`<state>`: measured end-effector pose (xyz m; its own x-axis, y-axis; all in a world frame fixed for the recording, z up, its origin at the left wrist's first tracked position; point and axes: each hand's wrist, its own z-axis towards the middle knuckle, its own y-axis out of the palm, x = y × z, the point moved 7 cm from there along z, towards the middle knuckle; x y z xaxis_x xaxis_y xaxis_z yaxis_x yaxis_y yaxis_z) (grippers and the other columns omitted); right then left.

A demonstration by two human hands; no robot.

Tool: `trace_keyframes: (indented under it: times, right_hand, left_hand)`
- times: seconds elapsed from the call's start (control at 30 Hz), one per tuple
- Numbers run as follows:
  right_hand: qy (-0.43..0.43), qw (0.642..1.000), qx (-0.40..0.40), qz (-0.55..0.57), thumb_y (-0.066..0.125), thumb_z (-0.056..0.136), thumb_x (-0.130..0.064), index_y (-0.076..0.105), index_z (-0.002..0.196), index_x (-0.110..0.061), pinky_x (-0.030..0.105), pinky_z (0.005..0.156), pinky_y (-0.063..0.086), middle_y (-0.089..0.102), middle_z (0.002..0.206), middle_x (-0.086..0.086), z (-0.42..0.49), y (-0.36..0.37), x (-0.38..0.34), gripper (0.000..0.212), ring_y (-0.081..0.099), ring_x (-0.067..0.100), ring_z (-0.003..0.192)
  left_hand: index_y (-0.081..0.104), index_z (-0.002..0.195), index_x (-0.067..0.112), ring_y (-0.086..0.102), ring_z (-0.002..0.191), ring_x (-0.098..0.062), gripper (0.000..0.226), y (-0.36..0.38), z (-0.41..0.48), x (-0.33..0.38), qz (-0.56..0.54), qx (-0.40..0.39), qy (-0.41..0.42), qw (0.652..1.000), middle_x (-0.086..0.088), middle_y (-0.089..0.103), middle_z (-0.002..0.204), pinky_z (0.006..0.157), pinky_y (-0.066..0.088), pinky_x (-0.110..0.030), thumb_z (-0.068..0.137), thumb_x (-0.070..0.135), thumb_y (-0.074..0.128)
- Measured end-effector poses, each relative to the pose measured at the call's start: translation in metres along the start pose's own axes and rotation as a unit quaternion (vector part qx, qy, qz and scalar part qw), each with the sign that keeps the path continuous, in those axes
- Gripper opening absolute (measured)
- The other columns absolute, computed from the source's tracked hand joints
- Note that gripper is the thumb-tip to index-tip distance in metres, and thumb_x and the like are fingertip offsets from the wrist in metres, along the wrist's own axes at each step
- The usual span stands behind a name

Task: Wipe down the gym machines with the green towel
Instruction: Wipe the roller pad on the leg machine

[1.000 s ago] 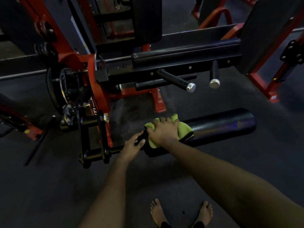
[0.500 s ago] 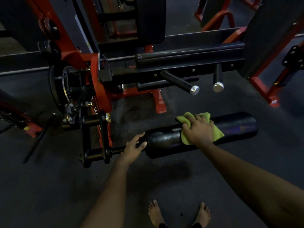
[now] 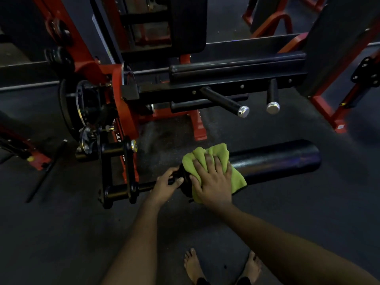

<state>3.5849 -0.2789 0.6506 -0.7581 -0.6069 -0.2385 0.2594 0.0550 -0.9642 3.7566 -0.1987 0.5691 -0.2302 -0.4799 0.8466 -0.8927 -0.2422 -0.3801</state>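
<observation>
Bare feet (image 3: 193,264) stand on the dark floor (image 3: 61,243). Farther out, the right hand (image 3: 213,182) presses the green towel (image 3: 237,179) flat, fingers straight and spread, onto the near end of the roller pad (image 3: 277,161). The left hand (image 3: 164,186) has its fingers wrapped round the bar (image 3: 144,186) of the red machine (image 3: 123,112).

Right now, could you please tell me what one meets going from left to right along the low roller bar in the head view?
Black hinge bracket → left hand gripping the bar → right hand pressing the green towel → bare black roller pad.
</observation>
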Motion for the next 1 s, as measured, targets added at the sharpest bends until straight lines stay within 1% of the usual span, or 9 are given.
trace_keyframes:
  times: [0.13, 0.23, 0.3, 0.4, 0.5, 0.6, 0.73, 0.83, 1.0]
  right_hand:
    - [0.041, 0.997, -0.067, -0.019, 0.036, 0.097, -0.062, 0.051, 0.141, -0.034, 0.067, 0.114, 0.020, 0.047, 0.151, 0.004, 0.028, -0.004, 0.001, 0.054, 0.037, 0.032, 0.141]
    - [0.062, 0.984, -0.164, -0.032, 0.033, 0.097, -0.058, 0.060, 0.134, -0.025, 0.067, 0.113, 0.020, 0.057, 0.140, 0.010, 0.074, -0.003, -0.008, 0.056, 0.045, 0.035, 0.132]
    - [0.052, 0.981, -0.181, -0.044, 0.032, 0.097, -0.058, 0.062, 0.132, -0.023, 0.064, 0.113, 0.021, 0.059, 0.137, 0.010, 0.081, -0.001, -0.007, 0.058, 0.048, 0.034, 0.129]
    - [0.021, 0.994, -0.100, -0.037, 0.033, 0.097, -0.059, 0.061, 0.131, -0.029, 0.061, 0.112, 0.024, 0.059, 0.137, 0.005, 0.057, -0.004, -0.004, 0.054, 0.049, 0.029, 0.129]
    - [-0.001, 1.000, -0.021, 0.003, 0.038, 0.097, -0.060, 0.057, 0.136, -0.034, 0.063, 0.116, 0.018, 0.051, 0.148, 0.003, 0.030, -0.007, 0.001, 0.051, 0.043, 0.029, 0.137]
    - [-0.009, 1.000, -0.020, 0.012, 0.040, 0.096, -0.061, 0.052, 0.142, -0.034, 0.063, 0.117, 0.017, 0.046, 0.155, 0.004, 0.023, -0.004, 0.012, 0.054, 0.039, 0.030, 0.142]
    - [0.035, 0.999, 0.013, -0.012, 0.044, 0.092, -0.056, 0.058, 0.138, -0.032, 0.061, 0.111, 0.029, 0.052, 0.151, 0.006, 0.029, -0.016, 0.073, 0.054, 0.046, 0.033, 0.138]
    - [0.076, 0.996, 0.030, -0.035, 0.041, 0.092, -0.054, 0.058, 0.137, -0.032, 0.058, 0.108, 0.033, 0.054, 0.149, 0.004, 0.032, -0.032, 0.135, 0.053, 0.047, 0.031, 0.135]
    - [0.194, 0.978, 0.078, -0.009, 0.045, 0.088, -0.045, 0.064, 0.126, -0.029, 0.063, 0.108, 0.029, 0.057, 0.143, 0.002, 0.034, -0.038, 0.135, 0.045, 0.046, 0.031, 0.131]
  left_hand:
    - [0.049, 0.127, 0.062, 0.045, 0.133, -0.019, 0.060, 0.000, -0.005, 0.007, 0.000, -0.009, 0.003, 1.000, 0.009, 0.053, 0.141, 0.111, 0.041, -0.052, 0.071, 0.080, 0.060]
    - [0.049, 0.127, 0.063, 0.044, 0.135, -0.019, 0.063, 0.000, -0.006, 0.007, 0.005, -0.011, -0.006, 1.000, 0.005, 0.050, 0.143, 0.111, 0.041, -0.052, 0.069, 0.085, 0.061]
    - [0.050, 0.126, 0.060, 0.045, 0.133, -0.021, 0.058, -0.001, -0.009, 0.014, 0.010, -0.014, -0.017, 1.000, 0.000, 0.048, 0.141, 0.112, 0.041, -0.051, 0.073, 0.080, 0.063]
    - [0.049, 0.121, 0.062, 0.041, 0.131, -0.022, 0.034, 0.001, -0.015, 0.026, -0.005, -0.008, -0.057, 0.998, -0.002, 0.043, 0.137, 0.113, 0.037, -0.045, 0.090, 0.055, 0.062]
    - [0.043, 0.109, 0.072, 0.038, 0.132, -0.020, 0.028, 0.002, -0.016, 0.032, -0.002, 0.007, -0.055, 0.998, 0.010, 0.048, 0.133, 0.113, 0.035, -0.051, 0.091, 0.057, 0.058]
    - [0.038, 0.132, 0.063, 0.033, 0.135, -0.017, 0.043, 0.002, -0.018, 0.032, 0.015, 0.007, -0.050, 0.999, 0.018, 0.044, 0.133, 0.116, 0.030, -0.054, 0.094, 0.059, 0.055]
    - [0.032, 0.127, 0.080, 0.035, 0.140, -0.023, 0.057, 0.001, -0.018, 0.030, 0.025, -0.001, -0.065, 0.998, 0.008, 0.038, 0.132, 0.117, 0.025, -0.059, 0.073, 0.083, 0.049]
    - [0.031, 0.120, 0.085, 0.036, 0.138, -0.024, 0.043, 0.003, -0.020, 0.030, 0.027, -0.001, -0.083, 0.996, 0.000, 0.034, 0.138, 0.119, 0.024, -0.057, 0.084, 0.075, 0.052]
    - [0.039, 0.144, 0.053, 0.029, 0.144, -0.024, 0.045, 0.009, -0.026, 0.049, -0.001, 0.006, -0.086, 0.996, -0.009, 0.031, 0.150, 0.115, 0.018, -0.032, 0.102, 0.043, 0.051]
